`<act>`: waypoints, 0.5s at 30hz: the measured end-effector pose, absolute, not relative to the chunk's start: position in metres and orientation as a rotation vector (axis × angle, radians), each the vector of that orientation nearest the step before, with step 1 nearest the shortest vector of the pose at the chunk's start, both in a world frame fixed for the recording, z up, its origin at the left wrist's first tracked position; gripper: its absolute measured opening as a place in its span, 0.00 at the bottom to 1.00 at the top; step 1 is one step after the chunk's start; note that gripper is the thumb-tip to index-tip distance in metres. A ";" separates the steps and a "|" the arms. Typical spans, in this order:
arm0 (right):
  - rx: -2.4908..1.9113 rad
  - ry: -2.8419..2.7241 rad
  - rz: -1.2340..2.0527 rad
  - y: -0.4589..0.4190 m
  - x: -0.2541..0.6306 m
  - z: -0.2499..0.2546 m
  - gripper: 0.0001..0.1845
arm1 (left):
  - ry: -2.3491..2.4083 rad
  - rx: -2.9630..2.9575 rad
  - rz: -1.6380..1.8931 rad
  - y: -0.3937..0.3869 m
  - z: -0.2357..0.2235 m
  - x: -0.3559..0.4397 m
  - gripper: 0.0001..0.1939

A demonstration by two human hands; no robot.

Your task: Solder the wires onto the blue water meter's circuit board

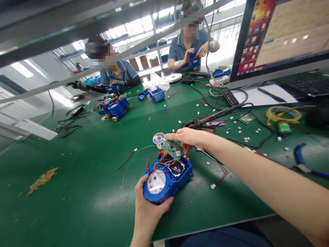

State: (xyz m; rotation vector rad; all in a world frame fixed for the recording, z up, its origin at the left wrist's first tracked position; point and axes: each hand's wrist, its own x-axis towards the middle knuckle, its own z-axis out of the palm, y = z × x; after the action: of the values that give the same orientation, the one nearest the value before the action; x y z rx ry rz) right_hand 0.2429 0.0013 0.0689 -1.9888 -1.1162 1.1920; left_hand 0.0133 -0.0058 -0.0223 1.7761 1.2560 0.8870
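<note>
My left hand (150, 206) grips the near, round end of a blue water meter (177, 187), thumb on one side and fingers on the other. The meter's white dial (156, 181) faces up, and its box-shaped far part is uncovered, showing a black round part (177, 168) and colored wires (162, 161). Above that opening, my right hand (186, 137) pinches a green circuit board (171, 149) by its far edge, holding it tilted. Wires run from the board down into the housing. Just behind stands a solder wire spool (158, 138).
Several blue meters (114, 107) and an empty blue housing (156, 94) lie farther back. Two co-workers sit across the green table (89, 192). A monitor (280, 41), cables, small white connectors, blue-handled pliers (299, 154) and a green-labelled solder reel (284, 127) occupy the right side.
</note>
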 end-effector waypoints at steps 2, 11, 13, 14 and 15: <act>-1.996 -1.124 1.183 0.001 0.243 0.071 0.31 | 1.267 1.777 0.894 -0.008 -0.022 0.014 0.41; -1.835 -1.169 1.225 -0.024 0.239 0.075 0.28 | 1.290 1.784 0.948 -0.008 -0.032 0.004 0.38; -1.787 -1.236 1.166 -0.036 0.236 0.076 0.27 | 1.270 1.786 1.016 -0.004 -0.039 -0.011 0.37; -1.766 -1.276 1.126 -0.042 0.235 0.077 0.27 | 1.262 1.788 1.067 -0.002 -0.044 -0.022 0.36; -1.747 -1.315 1.082 -0.049 0.235 0.076 0.26 | 1.265 1.790 1.126 0.001 -0.048 -0.035 0.35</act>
State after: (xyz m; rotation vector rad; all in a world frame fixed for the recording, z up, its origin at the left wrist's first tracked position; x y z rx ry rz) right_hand 0.2349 -0.0494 0.0764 -1.7473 -1.3154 1.0817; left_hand -0.0355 0.0015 -0.0479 1.7902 1.2651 1.1257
